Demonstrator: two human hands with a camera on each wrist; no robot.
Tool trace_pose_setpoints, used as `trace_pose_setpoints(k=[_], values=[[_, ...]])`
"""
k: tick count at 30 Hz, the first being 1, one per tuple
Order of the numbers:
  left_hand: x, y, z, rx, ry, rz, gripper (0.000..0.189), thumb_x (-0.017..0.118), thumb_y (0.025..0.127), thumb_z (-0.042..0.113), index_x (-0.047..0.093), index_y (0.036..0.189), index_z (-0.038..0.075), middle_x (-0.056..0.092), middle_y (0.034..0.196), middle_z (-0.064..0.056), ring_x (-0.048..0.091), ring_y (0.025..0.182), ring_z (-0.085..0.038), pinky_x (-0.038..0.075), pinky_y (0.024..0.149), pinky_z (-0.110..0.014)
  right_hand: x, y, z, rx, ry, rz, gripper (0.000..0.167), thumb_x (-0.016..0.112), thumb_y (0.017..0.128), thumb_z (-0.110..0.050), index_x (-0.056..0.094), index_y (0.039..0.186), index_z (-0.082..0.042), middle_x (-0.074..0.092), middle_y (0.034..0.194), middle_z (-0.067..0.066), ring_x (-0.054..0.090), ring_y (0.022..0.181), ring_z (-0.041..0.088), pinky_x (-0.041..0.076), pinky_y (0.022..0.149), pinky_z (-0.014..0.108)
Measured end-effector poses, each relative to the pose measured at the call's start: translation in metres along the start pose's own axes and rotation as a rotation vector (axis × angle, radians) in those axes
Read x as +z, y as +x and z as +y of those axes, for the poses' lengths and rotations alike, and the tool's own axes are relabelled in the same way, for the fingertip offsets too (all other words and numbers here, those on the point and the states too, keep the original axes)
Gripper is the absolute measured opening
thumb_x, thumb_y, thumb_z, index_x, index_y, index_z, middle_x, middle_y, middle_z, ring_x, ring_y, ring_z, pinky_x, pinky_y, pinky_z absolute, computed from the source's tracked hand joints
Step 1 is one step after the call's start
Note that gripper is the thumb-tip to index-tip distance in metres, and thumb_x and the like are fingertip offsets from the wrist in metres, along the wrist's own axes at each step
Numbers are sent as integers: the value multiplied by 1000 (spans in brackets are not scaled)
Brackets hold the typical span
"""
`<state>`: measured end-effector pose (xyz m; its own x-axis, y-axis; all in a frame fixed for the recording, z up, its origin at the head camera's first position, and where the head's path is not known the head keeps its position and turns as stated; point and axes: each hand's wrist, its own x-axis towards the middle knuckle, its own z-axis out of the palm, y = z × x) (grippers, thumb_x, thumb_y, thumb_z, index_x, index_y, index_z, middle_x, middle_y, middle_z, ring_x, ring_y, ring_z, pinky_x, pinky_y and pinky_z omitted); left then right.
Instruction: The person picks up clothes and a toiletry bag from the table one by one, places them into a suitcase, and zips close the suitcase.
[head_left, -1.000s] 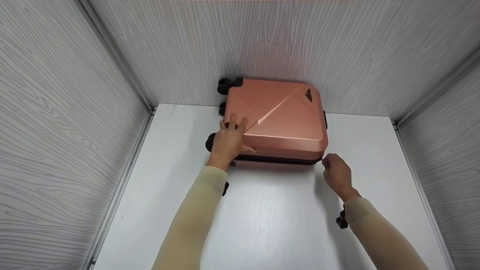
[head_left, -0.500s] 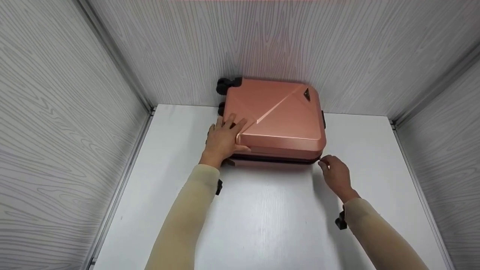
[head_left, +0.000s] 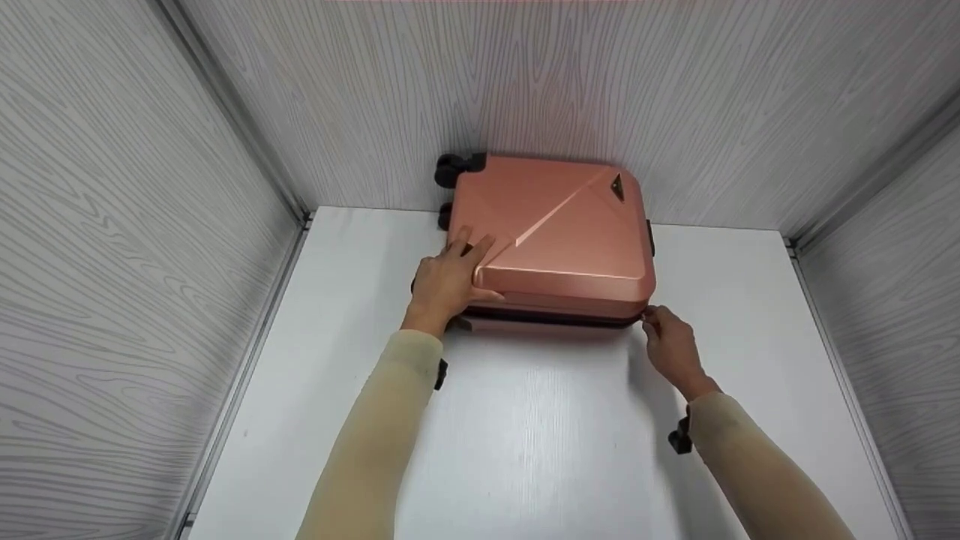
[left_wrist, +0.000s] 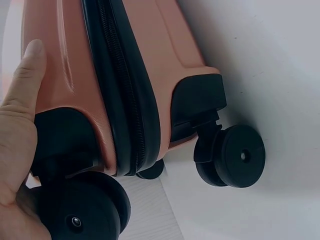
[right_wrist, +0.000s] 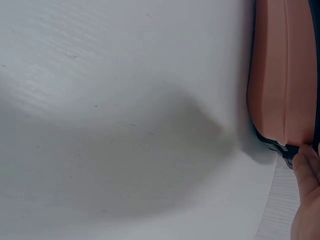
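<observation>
A rose-pink hard-shell suitcase (head_left: pixel 555 225) lies flat against the back wall, wheels to the left. Its black zipper band (head_left: pixel 547 318) runs along the near side; in the left wrist view the zipper teeth (left_wrist: pixel 116 55) look closed there. My left hand (head_left: pixel 444 283) rests spread over the near left corner, fingers on top, and its thumb (left_wrist: pixel 29 75) lies along the side above a black wheel (left_wrist: pixel 80 205). At the near right corner my right hand (head_left: pixel 671 345) pinches at the zipper band with thumb and forefinger. The small pull between them is mostly hidden.
The suitcase sits on a white board (head_left: pixel 525 435) framed by pale wood-grain panels at the left, back (head_left: pixel 360 97) and right. Another wheel (left_wrist: pixel 242 156) stands out from its lower shell. A dark handle (head_left: pixel 650 238) sticks out on the right side.
My left hand has slid slightly left over the corner. The right hand has stayed at the near right corner with small finger shifts. The suitcase looks unmoved.
</observation>
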<state>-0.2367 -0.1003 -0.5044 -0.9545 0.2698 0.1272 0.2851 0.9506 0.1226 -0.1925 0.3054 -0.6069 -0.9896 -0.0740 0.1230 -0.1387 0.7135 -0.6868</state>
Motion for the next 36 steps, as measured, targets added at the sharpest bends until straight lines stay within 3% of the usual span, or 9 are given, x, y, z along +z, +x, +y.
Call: trace_pose_setpoints(k=[4,10,21,31,36], values=[[-3,0,0,-6,-23,-12,111,72,71,80,33,166,38,29,173,-12,74,104,-36,60,81,-54,0,0,-3,11,10,-20,14,54,107,-1,62,113,8,68,130,28,67,117,43,52,97,56],[-3,1,1,-19,-42,-32,110,73,71,80,33,165,40,29,174,-11,72,112,-38,59,86,-56,0,-2,-6,11,27,-52,12,54,106,1,61,112,7,67,130,28,66,120,42,51,100,56],[-1,2,2,-7,-16,-17,109,74,71,79,35,164,38,30,173,-11,71,116,-39,60,83,-56,3,-6,-8,-13,-8,-72,5,56,106,-2,53,102,1,64,106,17,61,99,32,47,85,49],[-2,2,2,-23,-31,-34,110,74,73,79,32,166,38,29,174,-12,74,110,-37,59,89,-53,7,-8,-12,-72,-61,-65,5,57,103,2,53,104,-1,62,111,19,60,99,34,47,84,51],[-2,2,2,-17,-48,-26,110,76,72,77,35,165,38,31,173,-13,73,110,-39,59,90,-56,10,-12,-13,-79,-49,-50,7,59,103,3,54,100,-1,61,129,23,62,118,40,49,95,55]])
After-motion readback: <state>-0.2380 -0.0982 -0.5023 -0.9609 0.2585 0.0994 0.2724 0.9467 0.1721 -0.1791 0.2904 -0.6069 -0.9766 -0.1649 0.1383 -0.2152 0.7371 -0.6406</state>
